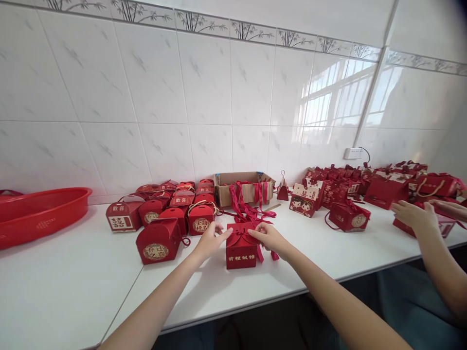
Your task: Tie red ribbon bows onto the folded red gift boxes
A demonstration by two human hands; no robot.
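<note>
A small red gift box [241,256] with gold characters stands upright on the table in front of me. Across its folded top runs a thin red ribbon [241,234], knotted near the middle. My left hand [212,241] is at the top left corner, thumb and fingers closed on the ribbon's left side. On the opposite corner my right hand [269,238] pinches the ribbon's right side, its fingertips touching the box top. Loose red ribbons [242,206] spill from a cardboard carton [223,191] behind the box, and some trail beside it on the right.
Finished-looking red boxes [156,245] stand grouped at left, beside a red plastic basin [44,214]. More red boxes [335,187] crowd the right side along the tiled wall. A co-worker's hands [419,216] are over a box at far right. The table's front edge [233,311] is near me.
</note>
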